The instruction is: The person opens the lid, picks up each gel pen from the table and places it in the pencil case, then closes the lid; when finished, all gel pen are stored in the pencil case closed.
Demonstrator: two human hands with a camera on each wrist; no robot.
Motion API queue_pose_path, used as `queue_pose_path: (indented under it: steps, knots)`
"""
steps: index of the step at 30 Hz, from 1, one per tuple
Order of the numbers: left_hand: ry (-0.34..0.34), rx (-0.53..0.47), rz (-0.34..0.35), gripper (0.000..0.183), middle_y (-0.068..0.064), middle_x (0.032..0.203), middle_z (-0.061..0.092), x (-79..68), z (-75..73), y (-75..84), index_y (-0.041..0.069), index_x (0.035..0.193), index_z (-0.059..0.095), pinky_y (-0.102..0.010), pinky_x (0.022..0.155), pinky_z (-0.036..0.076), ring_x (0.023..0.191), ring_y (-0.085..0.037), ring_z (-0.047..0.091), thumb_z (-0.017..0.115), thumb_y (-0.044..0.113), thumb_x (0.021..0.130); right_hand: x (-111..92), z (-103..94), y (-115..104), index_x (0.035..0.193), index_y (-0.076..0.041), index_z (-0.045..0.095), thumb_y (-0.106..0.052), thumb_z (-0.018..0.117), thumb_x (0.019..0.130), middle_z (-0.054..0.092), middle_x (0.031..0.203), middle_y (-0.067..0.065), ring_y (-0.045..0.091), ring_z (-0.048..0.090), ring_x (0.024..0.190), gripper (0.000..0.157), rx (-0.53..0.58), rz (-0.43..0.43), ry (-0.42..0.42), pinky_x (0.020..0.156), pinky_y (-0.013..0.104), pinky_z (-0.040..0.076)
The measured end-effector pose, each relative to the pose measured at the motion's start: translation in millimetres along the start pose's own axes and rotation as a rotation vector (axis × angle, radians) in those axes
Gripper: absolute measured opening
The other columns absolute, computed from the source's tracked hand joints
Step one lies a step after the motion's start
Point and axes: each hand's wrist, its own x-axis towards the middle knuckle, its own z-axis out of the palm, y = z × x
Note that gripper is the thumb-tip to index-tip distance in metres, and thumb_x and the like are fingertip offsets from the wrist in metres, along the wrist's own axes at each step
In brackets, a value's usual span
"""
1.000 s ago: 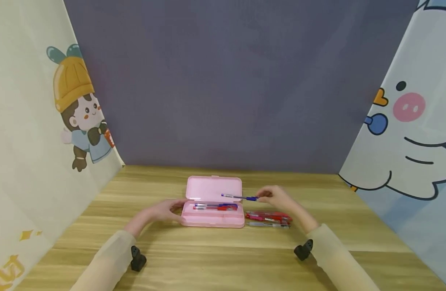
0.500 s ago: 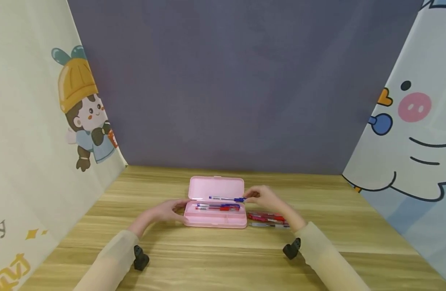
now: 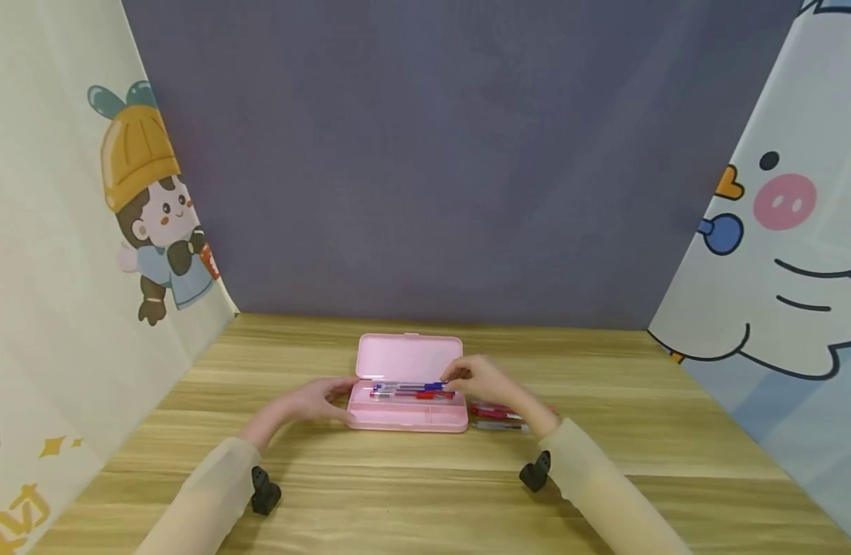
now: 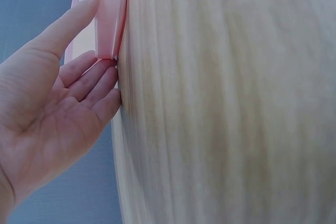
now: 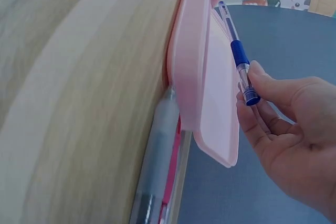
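Observation:
A pink pencil case (image 3: 391, 421) lies on the table with its lid (image 3: 406, 356) folded back. My left hand (image 3: 311, 402) holds the case's left end, thumb by the front corner and fingers behind; the left wrist view shows this thumb along the case (image 4: 111, 19). My right hand (image 3: 486, 381) pinches a blue-gripped pen (image 5: 239, 52) near its capped end, between thumb and fingers. In the right wrist view the pen is held tilted over the case. Below it, in the long back compartment, lie a red pen (image 3: 424, 395) and a blue pen, partly overlapped in view.
To the right of the case lies a small pile of red pens (image 3: 493, 413) and a clear-barrelled pen (image 3: 496, 425), partly behind my right forearm. The case's front row has a divider (image 3: 429, 416). A dark panel (image 3: 425, 169) stands behind the wooden table (image 3: 398, 486).
My right hand has carried the blue pen leftward and down, from beside the lid to just over the back compartment. The left hand has stayed at the case's left end.

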Motion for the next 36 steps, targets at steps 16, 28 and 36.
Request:
queue_pose_path:
  steps: [16,28,36]
  knots:
    - [-0.009,-0.045,-0.017,0.080,-0.028,0.140,0.041,5.6,1.4,-6.1,-0.007,0.140,0.035,-0.052,0.111,0.029,0.132,-0.042,0.036,0.077,0.022,0.078,14,21.8,-1,0.091,-0.004,0.071,-0.011,0.070,0.084,0.071,0.087,0.004,0.007,0.062,0.077,0.011,-0.025,-0.062,-0.029,0.070,0.016,0.051]
    - [-0.014,-0.054,-0.002,0.078,-0.029,0.141,0.040,5.6,0.2,-4.6,-0.008,0.140,0.035,-0.053,0.111,0.029,0.132,-0.043,0.035,0.076,0.020,0.079,16,24.5,-1,0.089,-0.002,0.070,-0.010,0.071,0.082,0.069,0.084,0.005,0.004,0.057,0.072,0.010,-0.007,-0.015,-0.045,0.066,0.017,0.050]
    - [-0.011,-0.043,-0.016,0.080,-0.027,0.142,0.040,5.5,0.5,-7.6,-0.006,0.140,0.036,-0.051,0.112,0.029,0.133,-0.041,0.035,0.077,0.024,0.078,16,26.7,1,0.084,-0.004,0.069,-0.010,0.073,0.081,0.066,0.077,0.000,0.004,0.055,0.069,0.007,-0.058,0.014,-0.042,0.063,0.018,0.049]
